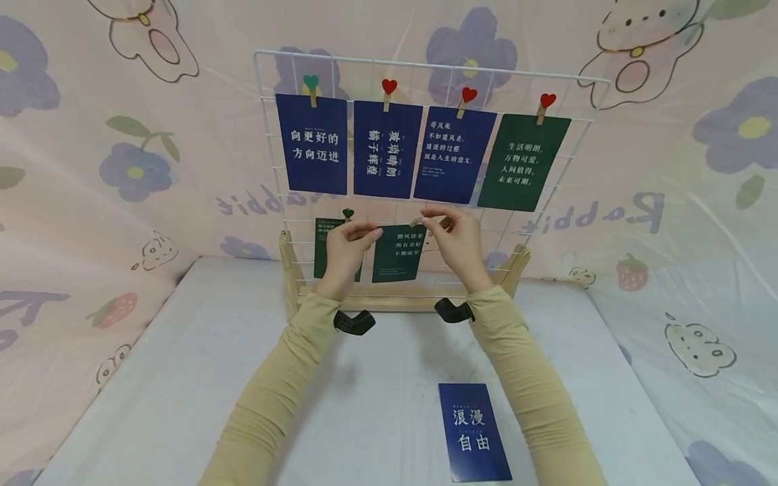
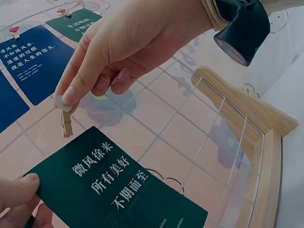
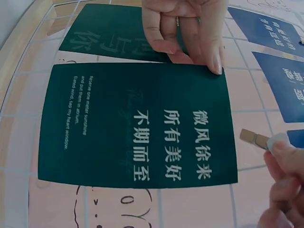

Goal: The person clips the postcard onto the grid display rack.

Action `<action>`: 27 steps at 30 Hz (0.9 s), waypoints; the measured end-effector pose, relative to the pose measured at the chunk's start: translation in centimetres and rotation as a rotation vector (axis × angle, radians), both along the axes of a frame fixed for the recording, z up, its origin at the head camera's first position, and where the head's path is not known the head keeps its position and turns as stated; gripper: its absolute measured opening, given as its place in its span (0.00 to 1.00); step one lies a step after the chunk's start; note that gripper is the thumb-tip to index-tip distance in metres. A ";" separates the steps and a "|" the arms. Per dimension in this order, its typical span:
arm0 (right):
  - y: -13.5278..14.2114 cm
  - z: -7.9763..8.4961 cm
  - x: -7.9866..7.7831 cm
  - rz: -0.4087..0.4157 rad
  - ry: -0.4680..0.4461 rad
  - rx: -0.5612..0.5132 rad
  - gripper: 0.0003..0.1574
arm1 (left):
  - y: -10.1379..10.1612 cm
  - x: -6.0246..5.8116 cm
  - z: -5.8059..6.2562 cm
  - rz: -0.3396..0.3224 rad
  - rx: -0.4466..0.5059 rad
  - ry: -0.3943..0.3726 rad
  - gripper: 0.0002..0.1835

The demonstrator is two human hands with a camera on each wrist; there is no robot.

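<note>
My left hand [image 1: 345,256] pinches the upper left corner of a green card [image 1: 398,255] with white lettering, held against the lower part of a white wire grid [image 1: 434,65]. My right hand [image 1: 457,244] pinches a small wooden clothespin [image 2: 66,126] by its pale rounded end. In the left wrist view the clothespin hangs just above the card's top edge, apart from it. Another green card [image 3: 109,33], partly hidden behind my left hand, hangs under a dark green heart clip [image 1: 348,214].
Along the grid's upper row hang three blue cards [image 1: 387,150] and a green card [image 1: 524,162] on heart-topped clips [image 1: 468,94]. Wooden feet [image 1: 516,266] support the grid. A blue card [image 1: 475,432] lies on the white table [image 1: 365,418] near my right forearm.
</note>
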State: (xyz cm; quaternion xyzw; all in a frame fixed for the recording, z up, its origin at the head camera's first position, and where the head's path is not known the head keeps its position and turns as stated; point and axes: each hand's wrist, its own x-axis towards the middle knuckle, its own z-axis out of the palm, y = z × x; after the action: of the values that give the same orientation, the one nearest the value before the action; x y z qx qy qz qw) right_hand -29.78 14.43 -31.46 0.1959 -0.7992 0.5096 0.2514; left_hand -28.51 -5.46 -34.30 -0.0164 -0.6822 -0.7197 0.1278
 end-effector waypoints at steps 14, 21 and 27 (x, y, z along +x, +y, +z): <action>-1.0 -0.3 -0.6 -0.083 0.063 0.041 0.06 | 0.4 -0.3 0.2 0.055 -0.010 -0.018 0.09; -1.6 -0.3 -0.5 -0.101 0.047 0.047 0.06 | 0.5 -0.2 0.2 0.065 -0.023 0.004 0.09; -1.8 -0.5 -0.6 -0.110 0.047 0.078 0.06 | 0.7 -0.1 0.0 0.091 -0.028 0.017 0.09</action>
State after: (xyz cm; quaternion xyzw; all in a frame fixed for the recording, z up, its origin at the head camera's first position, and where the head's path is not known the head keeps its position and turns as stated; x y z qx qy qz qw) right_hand -30.36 12.60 -31.92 0.1733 -0.8220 0.4586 0.2898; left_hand -28.65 -4.74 -34.32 0.0067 -0.6912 -0.7033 0.1660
